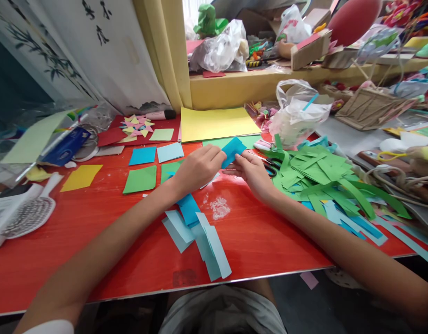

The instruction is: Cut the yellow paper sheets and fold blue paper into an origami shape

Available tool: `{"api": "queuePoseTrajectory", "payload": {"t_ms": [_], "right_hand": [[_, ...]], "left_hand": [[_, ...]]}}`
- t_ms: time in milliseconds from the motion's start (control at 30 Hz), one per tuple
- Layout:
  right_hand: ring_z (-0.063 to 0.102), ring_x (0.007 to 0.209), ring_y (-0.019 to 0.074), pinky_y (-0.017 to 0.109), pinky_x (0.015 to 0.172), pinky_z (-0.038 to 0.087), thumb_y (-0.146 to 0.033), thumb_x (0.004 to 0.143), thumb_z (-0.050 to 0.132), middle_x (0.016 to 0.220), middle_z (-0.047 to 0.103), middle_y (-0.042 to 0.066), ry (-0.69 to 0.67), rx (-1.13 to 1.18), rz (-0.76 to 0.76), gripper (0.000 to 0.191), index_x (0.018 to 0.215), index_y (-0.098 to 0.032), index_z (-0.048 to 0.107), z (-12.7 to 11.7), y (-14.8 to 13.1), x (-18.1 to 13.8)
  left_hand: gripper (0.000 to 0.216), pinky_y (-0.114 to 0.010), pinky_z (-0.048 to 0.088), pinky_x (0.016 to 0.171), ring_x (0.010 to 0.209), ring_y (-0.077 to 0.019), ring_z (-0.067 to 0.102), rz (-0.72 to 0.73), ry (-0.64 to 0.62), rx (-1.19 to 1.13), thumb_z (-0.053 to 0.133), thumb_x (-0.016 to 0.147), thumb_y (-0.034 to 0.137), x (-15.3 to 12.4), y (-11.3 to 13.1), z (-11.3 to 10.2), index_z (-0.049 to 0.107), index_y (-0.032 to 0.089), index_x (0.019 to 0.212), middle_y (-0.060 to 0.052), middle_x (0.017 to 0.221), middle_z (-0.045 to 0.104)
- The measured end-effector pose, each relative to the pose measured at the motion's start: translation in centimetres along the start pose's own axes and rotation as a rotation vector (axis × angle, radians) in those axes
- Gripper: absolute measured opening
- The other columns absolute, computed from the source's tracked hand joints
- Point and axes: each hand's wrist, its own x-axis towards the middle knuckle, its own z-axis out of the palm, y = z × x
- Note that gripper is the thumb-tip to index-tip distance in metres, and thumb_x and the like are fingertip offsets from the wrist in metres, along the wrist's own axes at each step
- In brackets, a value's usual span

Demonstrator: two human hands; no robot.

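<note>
Both my hands meet over the middle of the red table (95,222) and pinch one small blue paper piece (233,150). My left hand (199,168) grips its lower left edge with curled fingers. My right hand (251,170) holds the lower right side, fingers closed on the paper. Below my hands lie light blue paper strips (200,236) and a darker blue scrap (188,208). Black-handled scissors (272,166) lie just right of my right hand, partly under green paper.
A heap of green paper cuttings (325,176) fills the right side. Blue, green and yellow paper squares (141,179) lie at left. A yellow sheet (217,123) and a plastic bag (297,116) sit behind. A white brush-like object (28,215) rests at far left.
</note>
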Motion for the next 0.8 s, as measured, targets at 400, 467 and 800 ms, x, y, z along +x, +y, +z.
{"api": "queuePoseTrajectory", "payload": {"t_ms": [400, 467, 800], "right_hand": [[0.064, 0.077, 0.0149, 0.031, 0.07, 0.056, -0.057, 0.081, 0.055, 0.075, 0.062, 0.001, -0.039, -0.134, -0.104, 0.038, 0.076, -0.019, 0.052, 0.0, 0.0, -0.4], [0.062, 0.07, 0.0133, 0.03, 0.068, 0.056, -0.053, 0.08, 0.059, 0.073, 0.061, 0.0, -0.003, -0.226, -0.161, 0.034, 0.075, -0.019, 0.054, -0.1, -0.1, -0.4], [0.055, 0.061, 0.0107, 0.027, 0.06, 0.05, -0.052, 0.084, 0.055, 0.066, 0.056, -0.001, -0.127, -0.442, -0.225, 0.035, 0.083, -0.017, 0.061, -0.3, -0.3, -0.7]], "left_hand": [[0.021, -0.027, 0.044, 0.067, 0.076, -0.0156, 0.053, -0.002, -0.002, -0.294, 0.04, 0.095, 0.02, 0.8, 1.2, -0.8, 0.057, 0.013, 0.084, -0.006, 0.081, 0.059], [0.017, -0.025, 0.044, 0.066, 0.074, -0.0133, 0.053, -0.043, -0.053, -0.489, 0.045, 0.093, 0.021, 1.0, 1.1, -1.5, 0.058, 0.015, 0.083, -0.004, 0.081, 0.059], [0.025, -0.02, 0.044, 0.051, 0.059, -0.0053, 0.051, -0.648, 0.012, -1.023, 0.062, 0.081, 0.022, 1.5, 0.3, -1.7, 0.051, 0.02, 0.103, -0.001, 0.098, 0.059]]}}
